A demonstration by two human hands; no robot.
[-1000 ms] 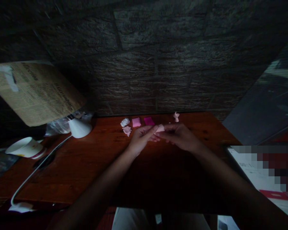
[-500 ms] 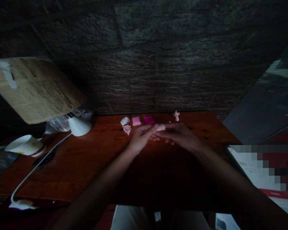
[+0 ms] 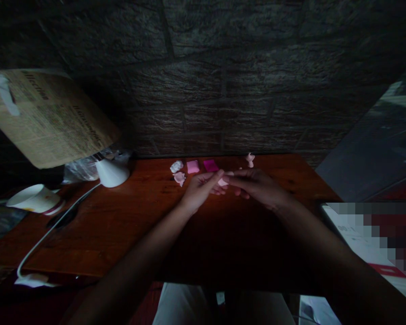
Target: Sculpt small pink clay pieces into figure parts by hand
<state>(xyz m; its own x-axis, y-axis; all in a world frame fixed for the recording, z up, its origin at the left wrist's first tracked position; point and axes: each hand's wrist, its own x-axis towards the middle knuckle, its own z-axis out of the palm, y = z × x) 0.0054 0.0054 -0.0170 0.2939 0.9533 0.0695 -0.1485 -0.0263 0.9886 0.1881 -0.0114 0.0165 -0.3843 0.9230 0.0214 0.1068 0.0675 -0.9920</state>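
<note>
Between my two hands is a small piece of pale pink modelling clay (image 3: 223, 181). The fingers of my left hand (image 3: 200, 192) pinch it from the left, and the thumb and fingers of my right hand (image 3: 257, 186) press it from the right. Just beyond them on the table lie a lump of white clay (image 3: 176, 166), a light pink square block (image 3: 192, 166) and a magenta square (image 3: 210, 165). A ragged pale pink clay piece (image 3: 179, 178) rests left of my left hand. Past my right hand stands a small shaped pink clay piece (image 3: 250, 159).
The wooden table (image 3: 128, 225) meets a dark brick wall (image 3: 196, 90). At the left are a lamp with a newsprint shade (image 3: 50, 117) and white base (image 3: 112, 174), its cable (image 3: 50, 230), and a tipped paper cup (image 3: 35, 198). A white, partly pixelated thing (image 3: 352, 234) lies at the right.
My fingers have shifted on the pale pink clay, and the piece now shows lower between them, turned differently. The whole view has tilted slightly. Nothing on the table has visibly moved.
</note>
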